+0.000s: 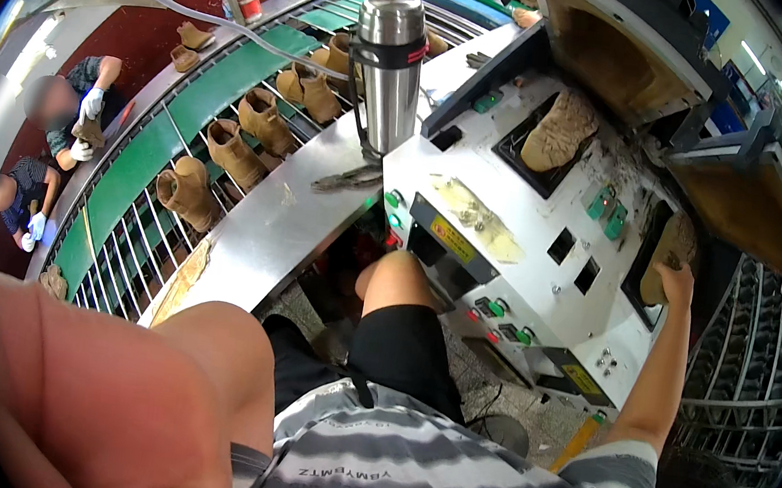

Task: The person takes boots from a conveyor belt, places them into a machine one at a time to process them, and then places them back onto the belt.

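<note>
My right hand reaches over the white machine and has its fingers around the near end of a tan boot, which lies on the machine's right-hand bed. Another tan boot lies on the left-hand bed, away from both hands. Very close to the camera, my left hand fills the lower left, with my bent arm behind it. Its fingers fall outside the picture, so what it touches is hidden. Above the two beds, the machine's lids stand raised.
A steel thermos stands on the metal ledge, by a grey glove. Several tan boots rest on the roller conveyor. Two gloved co-workers handle work across it. Green and red buttons line the machine's front; a rack stands right.
</note>
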Demonstrator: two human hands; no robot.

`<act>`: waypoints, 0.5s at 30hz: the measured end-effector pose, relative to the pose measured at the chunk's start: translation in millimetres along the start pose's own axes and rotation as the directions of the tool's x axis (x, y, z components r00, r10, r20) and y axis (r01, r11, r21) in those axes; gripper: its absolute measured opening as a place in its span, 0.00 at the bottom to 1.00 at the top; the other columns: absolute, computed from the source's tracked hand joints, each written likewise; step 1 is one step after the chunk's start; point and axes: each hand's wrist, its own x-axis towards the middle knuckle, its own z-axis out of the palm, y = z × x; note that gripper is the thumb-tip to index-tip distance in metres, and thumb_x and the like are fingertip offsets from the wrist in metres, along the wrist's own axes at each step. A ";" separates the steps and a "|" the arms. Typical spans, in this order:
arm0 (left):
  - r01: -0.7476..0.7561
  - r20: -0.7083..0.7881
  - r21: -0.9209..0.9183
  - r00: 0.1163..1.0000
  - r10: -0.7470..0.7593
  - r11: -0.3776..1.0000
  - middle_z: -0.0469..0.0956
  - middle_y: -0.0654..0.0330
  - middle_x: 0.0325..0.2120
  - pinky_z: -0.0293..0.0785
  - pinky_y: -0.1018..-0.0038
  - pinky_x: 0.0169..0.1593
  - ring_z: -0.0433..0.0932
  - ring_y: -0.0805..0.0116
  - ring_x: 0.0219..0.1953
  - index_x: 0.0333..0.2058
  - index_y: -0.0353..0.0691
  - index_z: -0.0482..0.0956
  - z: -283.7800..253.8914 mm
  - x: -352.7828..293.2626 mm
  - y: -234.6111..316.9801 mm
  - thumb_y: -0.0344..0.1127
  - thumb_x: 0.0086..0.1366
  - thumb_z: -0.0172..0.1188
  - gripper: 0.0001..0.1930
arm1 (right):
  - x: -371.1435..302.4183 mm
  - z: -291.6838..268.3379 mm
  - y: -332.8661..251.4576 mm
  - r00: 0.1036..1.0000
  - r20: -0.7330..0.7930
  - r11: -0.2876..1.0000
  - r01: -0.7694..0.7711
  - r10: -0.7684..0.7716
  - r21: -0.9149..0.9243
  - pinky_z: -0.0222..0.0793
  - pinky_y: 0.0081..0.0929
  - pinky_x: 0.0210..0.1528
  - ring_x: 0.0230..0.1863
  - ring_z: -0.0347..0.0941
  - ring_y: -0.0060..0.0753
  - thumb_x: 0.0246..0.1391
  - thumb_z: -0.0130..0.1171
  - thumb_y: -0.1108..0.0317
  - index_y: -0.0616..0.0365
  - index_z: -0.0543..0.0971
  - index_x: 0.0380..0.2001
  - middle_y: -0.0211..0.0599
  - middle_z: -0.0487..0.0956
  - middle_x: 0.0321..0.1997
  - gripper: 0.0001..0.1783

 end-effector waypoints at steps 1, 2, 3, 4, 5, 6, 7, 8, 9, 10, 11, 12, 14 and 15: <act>0.002 -0.001 -0.002 1.000 -0.002 1.000 0.79 0.59 0.26 0.70 0.74 0.28 0.76 0.65 0.26 0.32 0.39 0.79 -0.2 -1.8 -0.5 0.32 0.63 0.57 0.04 | 4.0 -6.0 2.1 0.997 0.075 0.998 0.031 -0.036 0.063 0.68 0.38 0.55 0.54 0.73 0.51 0.35 0.69 0.48 0.64 0.76 0.49 0.55 0.77 0.51 0.40; 0.000 -0.008 0.006 1.000 0.000 1.000 0.79 0.59 0.26 0.70 0.74 0.28 0.76 0.65 0.25 0.32 0.39 0.79 -0.1 -3.8 -1.8 0.32 0.63 0.57 0.04 | -0.4 -23.9 11.3 0.988 0.145 0.994 0.043 -0.058 0.103 0.69 0.38 0.55 0.53 0.73 0.52 0.34 0.70 0.49 0.64 0.76 0.49 0.54 0.78 0.50 0.40; 0.004 -0.012 0.028 1.000 -0.004 1.000 0.79 0.59 0.26 0.70 0.74 0.28 0.76 0.65 0.25 0.32 0.39 0.79 -2.7 -4.5 1.1 0.32 0.63 0.57 0.04 | 5.3 -16.9 3.2 0.997 0.024 0.992 0.077 -0.075 -0.099 0.68 0.39 0.55 0.54 0.73 0.51 0.36 0.68 0.48 0.63 0.78 0.47 0.52 0.78 0.50 0.37; 0.015 -0.018 0.035 1.000 -0.014 0.999 0.79 0.59 0.26 0.70 0.74 0.28 0.76 0.65 0.25 0.32 0.39 0.79 -2.8 -8.2 -2.3 0.32 0.63 0.57 0.04 | -18.9 -19.1 -21.8 1.000 -0.028 0.991 -0.007 0.003 -0.136 0.68 0.39 0.55 0.55 0.72 0.51 0.36 0.67 0.46 0.62 0.77 0.49 0.52 0.77 0.52 0.39; 0.018 -0.030 0.025 0.999 -0.017 1.000 0.79 0.59 0.26 0.70 0.74 0.27 0.76 0.65 0.25 0.32 0.39 0.79 -1.4 -8.2 -3.0 0.32 0.63 0.57 0.04 | -16.0 -14.1 -10.0 0.996 -0.083 0.987 -0.053 0.040 -0.151 0.68 0.39 0.55 0.56 0.72 0.50 0.36 0.66 0.45 0.60 0.75 0.53 0.51 0.77 0.52 0.41; 0.025 -0.037 0.040 0.999 -0.023 0.999 0.79 0.59 0.26 0.70 0.74 0.27 0.76 0.65 0.25 0.32 0.40 0.79 1.2 -7.8 -2.6 0.32 0.64 0.57 0.04 | -18.8 -12.4 -10.7 0.994 -0.054 0.984 -0.103 0.096 -0.146 0.68 0.39 0.55 0.56 0.72 0.49 0.36 0.66 0.45 0.58 0.73 0.55 0.50 0.76 0.54 0.43; 0.025 -0.030 0.038 0.999 -0.024 0.999 0.79 0.59 0.26 0.70 0.74 0.27 0.76 0.65 0.25 0.32 0.40 0.79 4.1 -6.6 -4.6 0.32 0.64 0.57 0.04 | -22.5 -11.4 -7.9 0.987 -0.024 0.976 -0.160 0.158 -0.147 0.68 0.39 0.55 0.56 0.72 0.49 0.35 0.66 0.45 0.57 0.71 0.58 0.48 0.76 0.55 0.46; 0.015 -0.017 0.033 1.000 -0.014 0.999 0.79 0.59 0.26 0.70 0.74 0.27 0.76 0.65 0.25 0.32 0.40 0.79 6.2 -5.4 -7.7 0.32 0.64 0.57 0.04 | -11.9 -13.9 3.5 0.986 0.026 0.978 -0.163 0.168 -0.130 0.68 0.40 0.56 0.56 0.72 0.48 0.35 0.66 0.45 0.56 0.70 0.59 0.47 0.75 0.56 0.46; 0.017 -0.011 0.018 1.000 -0.017 1.000 0.79 0.59 0.25 0.70 0.74 0.27 0.76 0.65 0.24 0.32 0.40 0.79 8.9 -6.2 -9.5 0.32 0.64 0.57 0.04 | -1.7 -10.7 11.5 0.982 0.076 0.980 -0.165 0.174 -0.114 0.67 0.40 0.56 0.57 0.71 0.48 0.34 0.66 0.44 0.55 0.69 0.59 0.46 0.75 0.57 0.47; 0.018 -0.005 0.014 1.000 -0.018 1.000 0.79 0.59 0.25 0.70 0.74 0.27 0.76 0.65 0.24 0.32 0.40 0.79 8.5 -6.9 -10.7 0.32 0.64 0.57 0.04 | -0.1 -15.9 -4.0 0.977 0.163 0.986 -0.118 0.136 -0.119 0.68 0.38 0.54 0.56 0.72 0.50 0.35 0.66 0.45 0.59 0.70 0.58 0.50 0.74 0.57 0.46; 0.017 -0.012 0.013 1.000 -0.017 1.000 0.79 0.59 0.25 0.70 0.74 0.27 0.76 0.65 0.24 0.31 0.40 0.79 12.9 -8.7 -13.5 0.32 0.64 0.57 0.04 | -3.9 -19.2 -8.9 0.987 0.099 0.983 -0.110 0.125 -0.145 0.68 0.38 0.55 0.56 0.71 0.49 0.35 0.66 0.45 0.60 0.70 0.58 0.49 0.74 0.57 0.46; 0.011 -0.009 0.008 1.000 -0.011 1.000 0.79 0.59 0.25 0.69 0.74 0.26 0.76 0.65 0.24 0.31 0.40 0.79 17.7 -5.8 -15.6 0.32 0.64 0.57 0.04 | -11.0 -20.8 -14.4 0.993 0.035 0.980 -0.104 0.112 -0.171 0.67 0.38 0.55 0.57 0.71 0.48 0.35 0.66 0.45 0.60 0.71 0.58 0.49 0.74 0.57 0.47; -0.003 -0.002 0.015 1.000 0.003 1.000 0.79 0.60 0.25 0.69 0.74 0.26 0.76 0.65 0.24 0.31 0.40 0.79 18.0 2.1 -21.3 0.32 0.64 0.57 0.04 | -21.1 -13.6 -25.9 0.993 -0.046 0.973 -0.111 0.104 -0.200 0.69 0.38 0.53 0.56 0.72 0.47 0.32 0.67 0.44 0.59 0.71 0.57 0.47 0.74 0.57 0.48; 0.004 -0.011 0.016 1.000 -0.004 1.000 0.79 0.60 0.25 0.69 0.74 0.26 0.76 0.65 0.24 0.31 0.40 0.79 22.1 0.2 -20.9 0.32 0.64 0.57 0.04 | -21.1 -18.1 -20.2 0.995 -0.017 0.969 -0.102 0.101 -0.225 0.69 0.38 0.53 0.55 0.72 0.47 0.32 0.66 0.44 0.58 0.72 0.56 0.47 0.75 0.56 0.46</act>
